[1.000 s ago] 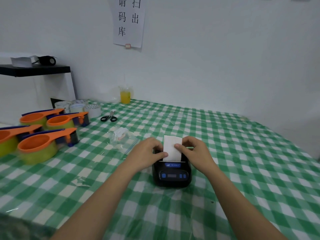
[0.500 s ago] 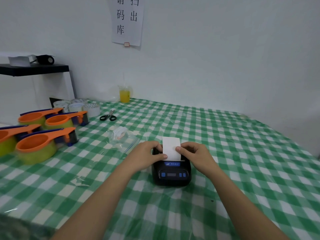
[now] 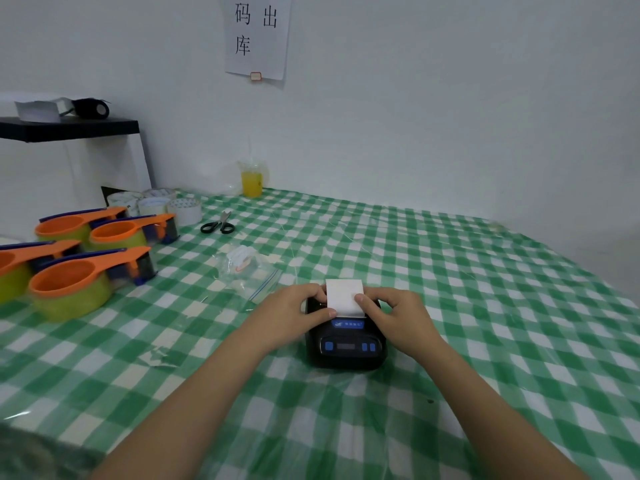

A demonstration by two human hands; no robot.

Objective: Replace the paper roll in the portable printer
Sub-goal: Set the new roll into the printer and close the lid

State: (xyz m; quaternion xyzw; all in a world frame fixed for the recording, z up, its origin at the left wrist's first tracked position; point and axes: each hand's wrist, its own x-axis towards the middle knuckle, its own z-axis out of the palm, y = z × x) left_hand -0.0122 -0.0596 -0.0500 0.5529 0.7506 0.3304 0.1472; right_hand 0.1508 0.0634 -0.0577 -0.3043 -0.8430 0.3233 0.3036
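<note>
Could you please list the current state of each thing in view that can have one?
Printer: lid appears closed, paper sticking up.
Paper strip: upright, pinched at both edges.
Left hand: pinching strip.
Right hand: pinching strip.
Scissors: nearly closed, lying flat.
Cup: upright, part full.

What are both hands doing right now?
Left hand: pinching the paper strip at the printer.
Right hand: pinching the same strip.

The table [image 3: 485, 289] wears a green-and-white checked cloth. On it sits a black printer [image 3: 346, 344] with blue buttons and a blue label, a white paper strip [image 3: 344, 296] rising from it. To the left stand orange scoops [image 3: 79, 275] over yellow-green tubs, black-handled scissors [image 3: 217, 225], and a yellow drink [image 3: 252, 183].
</note>
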